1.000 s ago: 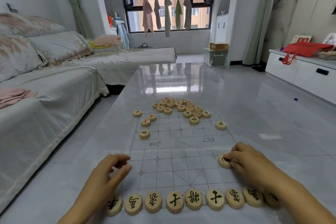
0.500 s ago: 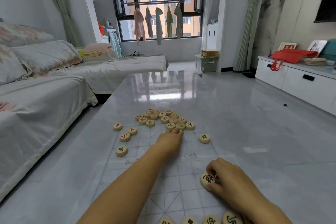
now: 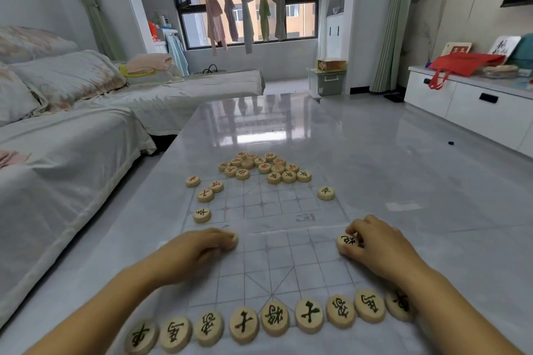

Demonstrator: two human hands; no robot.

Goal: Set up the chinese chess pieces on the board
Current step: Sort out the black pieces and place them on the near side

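Note:
A clear chess board sheet (image 3: 277, 242) lies on the glossy grey table (image 3: 375, 170). Several black-lettered wooden pieces (image 3: 275, 317) stand in a row along the board's near edge. My left hand (image 3: 196, 251) holds a wooden piece (image 3: 233, 239) down on the board's left side, fingers curled over it. On the right side my right hand (image 3: 380, 245) pinches a black-lettered piece (image 3: 347, 241) against the board. A heap of red-lettered pieces (image 3: 264, 167) sits at the far edge. Loose pieces lie at the far left (image 3: 205, 195) and far right (image 3: 326, 192).
A sofa with a white cover (image 3: 72, 138) runs along the table's left side. A white cabinet (image 3: 473, 106) with a red bag (image 3: 461, 65) stands at the right. Bare tabletop stretches to the right of the board and beyond the heap.
My left hand reached to the far heap, then drew back to the board's left side with a piece. My right hand stays on its piece. The camera tilted up.

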